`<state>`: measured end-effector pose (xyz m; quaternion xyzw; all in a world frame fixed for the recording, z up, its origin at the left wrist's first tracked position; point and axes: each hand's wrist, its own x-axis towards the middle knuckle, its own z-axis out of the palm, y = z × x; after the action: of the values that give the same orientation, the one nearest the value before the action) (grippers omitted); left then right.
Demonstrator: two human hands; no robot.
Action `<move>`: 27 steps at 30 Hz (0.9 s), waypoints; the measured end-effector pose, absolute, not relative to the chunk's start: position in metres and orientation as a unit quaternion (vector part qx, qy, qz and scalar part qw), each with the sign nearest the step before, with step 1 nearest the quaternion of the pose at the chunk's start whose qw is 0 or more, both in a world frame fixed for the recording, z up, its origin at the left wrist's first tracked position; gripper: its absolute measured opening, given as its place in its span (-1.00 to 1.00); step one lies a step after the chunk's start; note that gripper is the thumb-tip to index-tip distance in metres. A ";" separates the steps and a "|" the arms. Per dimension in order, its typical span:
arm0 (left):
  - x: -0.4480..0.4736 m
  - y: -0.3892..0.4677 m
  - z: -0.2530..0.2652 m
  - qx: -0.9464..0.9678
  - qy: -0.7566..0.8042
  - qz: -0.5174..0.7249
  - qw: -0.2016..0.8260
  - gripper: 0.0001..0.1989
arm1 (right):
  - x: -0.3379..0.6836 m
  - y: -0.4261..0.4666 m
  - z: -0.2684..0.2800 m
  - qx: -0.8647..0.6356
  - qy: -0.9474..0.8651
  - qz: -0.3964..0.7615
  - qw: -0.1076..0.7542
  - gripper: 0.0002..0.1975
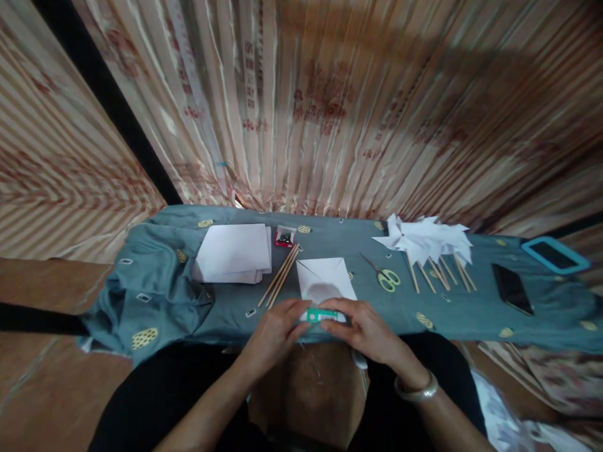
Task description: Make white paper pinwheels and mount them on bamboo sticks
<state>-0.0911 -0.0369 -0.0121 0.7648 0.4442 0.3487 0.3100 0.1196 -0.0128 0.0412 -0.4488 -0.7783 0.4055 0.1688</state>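
A green-and-white glue stick (321, 315) lies sideways between my two hands, above the cloth's near edge. The fingers of my left hand (281, 325) close on its left end. My right hand (365, 328), with a bangle at the wrist, grips the other end. Just beyond them is a square sheet of white paper (327, 276) with slits running in from its corners. Several wooden sticks (281, 277) lie left of that sheet. To its right rests a pair of scissors (387, 280) with pale green handles.
A stack of white paper (235, 254) lies at left, beside a small red box (285, 236) of dark bits. Several paper pinwheels (428, 240) on sticks are piled at right. Farther right are a phone (512, 289) and a blue-framed tablet (556, 255). A curtain (320, 113) hangs behind.
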 end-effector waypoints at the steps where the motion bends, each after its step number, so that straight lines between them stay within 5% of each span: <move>1: -0.085 -0.041 -0.013 0.744 0.444 0.343 0.363 -0.68 | 0.126 -0.021 0.035 -0.470 -0.729 0.449 0.214 -0.77; 5: -0.059 -0.059 -0.013 0.616 0.434 0.358 0.551 -0.72 | 0.140 -0.049 0.011 -0.464 -0.509 0.610 0.393 -0.62; 12: -0.038 -0.064 -0.014 0.514 0.430 0.334 0.662 -0.63 | 0.140 -0.056 0.000 -0.467 -0.403 0.628 0.475 -0.74; 15: -0.057 -0.051 -0.011 0.553 0.487 0.358 0.573 -0.62 | 0.153 -0.034 0.006 -0.477 -0.318 0.624 0.532 -0.69; 21: -0.126 -0.002 -0.020 0.700 0.619 0.301 0.189 -0.63 | 0.166 0.026 0.016 -0.427 -0.271 0.681 0.530 -0.70; 27: -0.133 0.011 -0.034 0.767 0.620 0.164 0.039 -0.58 | 0.162 0.051 0.002 -0.400 -0.274 0.692 0.535 -0.74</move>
<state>-0.1333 0.0114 -0.0335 0.7666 0.6197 0.1637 0.0390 0.1625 0.0512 0.0018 -0.4003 -0.2736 0.6918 0.5351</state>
